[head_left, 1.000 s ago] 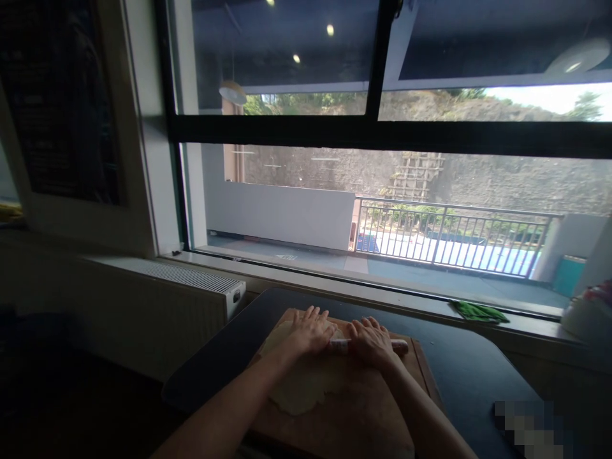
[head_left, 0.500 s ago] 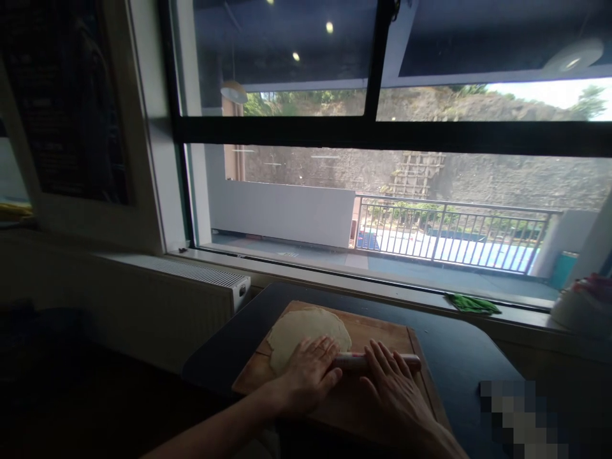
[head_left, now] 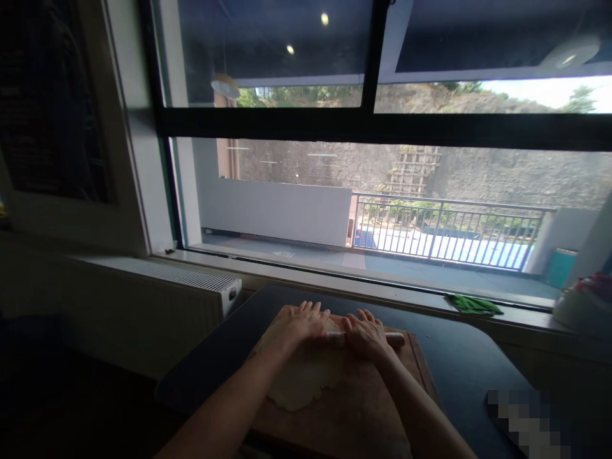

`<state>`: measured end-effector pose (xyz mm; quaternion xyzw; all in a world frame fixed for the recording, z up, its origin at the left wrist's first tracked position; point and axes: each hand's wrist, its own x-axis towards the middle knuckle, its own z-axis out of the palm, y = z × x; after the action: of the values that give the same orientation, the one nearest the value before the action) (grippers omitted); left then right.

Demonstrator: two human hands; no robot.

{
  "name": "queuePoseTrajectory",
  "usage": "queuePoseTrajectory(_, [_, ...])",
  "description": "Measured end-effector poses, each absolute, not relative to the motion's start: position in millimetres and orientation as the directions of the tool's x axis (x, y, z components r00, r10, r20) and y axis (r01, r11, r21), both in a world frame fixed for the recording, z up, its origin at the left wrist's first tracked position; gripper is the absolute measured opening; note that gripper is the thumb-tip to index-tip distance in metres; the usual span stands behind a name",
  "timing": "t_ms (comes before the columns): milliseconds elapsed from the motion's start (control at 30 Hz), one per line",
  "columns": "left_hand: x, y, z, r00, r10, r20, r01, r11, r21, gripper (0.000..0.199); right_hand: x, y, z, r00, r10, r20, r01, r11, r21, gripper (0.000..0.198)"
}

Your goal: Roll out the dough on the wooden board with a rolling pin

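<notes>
Left fingers: left hand (head_left: 299,325) lies flat, palm down, fingers (head_left: 312,310) stretched forward and slightly spread, pressing on the rolling pin.
Right fingers: right hand (head_left: 366,333) likewise flat, fingers (head_left: 370,317) extended and a little apart, resting on the same pin.
Rolling pin: rolling pin (head_left: 393,337) lies crosswise under both palms; only its right end and a short piece between the hands show.
Dough: dough sheet (head_left: 301,382) sits under and behind the left hand, thin and pale, its near edge irregular, toward the left side of the board.
Board: wooden board (head_left: 373,408) carries dough and pin; its far edge runs just beyond the fingertips, its right edge just past the pin's end. Bare wood lies nearer the body than the right hand.
Table: dark table (head_left: 459,370) surrounds the board, with open surface right of the right hand and a narrower strip beyond the fingertips.
Beyond: window sill (head_left: 335,280) and window ahead of the fingers; green cloth (head_left: 473,306) on the sill, far right.
Left side: radiator (head_left: 191,284) well apart from the left hand.
</notes>
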<state>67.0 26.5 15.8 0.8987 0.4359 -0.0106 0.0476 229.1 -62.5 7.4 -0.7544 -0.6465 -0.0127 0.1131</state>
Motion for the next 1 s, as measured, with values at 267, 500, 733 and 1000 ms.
queuePoseTrajectory(267, [51.8, -22.0, 12.2, 0.675, 0.734, -0.067, 0.735, -0.663, 0.14, 0.056, 219.9, -124.1, -21.7, 0.132, 0.95, 0.284, 0.987, -0.101, -0.122, 0.06])
queuePoseTrajectory(500, [23.8, -72.7, 9.2, 0.78, 0.626, -0.004, 0.617, -0.769, 0.167, 0.059, 216.4, -173.3, -39.9, 0.029, 0.951, 0.306, 0.996, -0.002, -0.086, 0.068])
queuePoseTrajectory(733, [52.4, -14.9, 9.9, 0.615, 0.788, -0.02, 0.787, -0.612, 0.075, 0.061, 223.6, -101.2, -2.3, 0.145, 0.983, 0.116, 0.976, -0.123, -0.179, 0.062])
queuePoseTrajectory(1000, [68.5, 42.2, 21.6, 0.389, 0.904, 0.175, 0.911, -0.406, 0.07, 0.056, 228.0, -47.8, 14.7, 0.151, 0.986, 0.07, 0.974, -0.137, -0.182, 0.045])
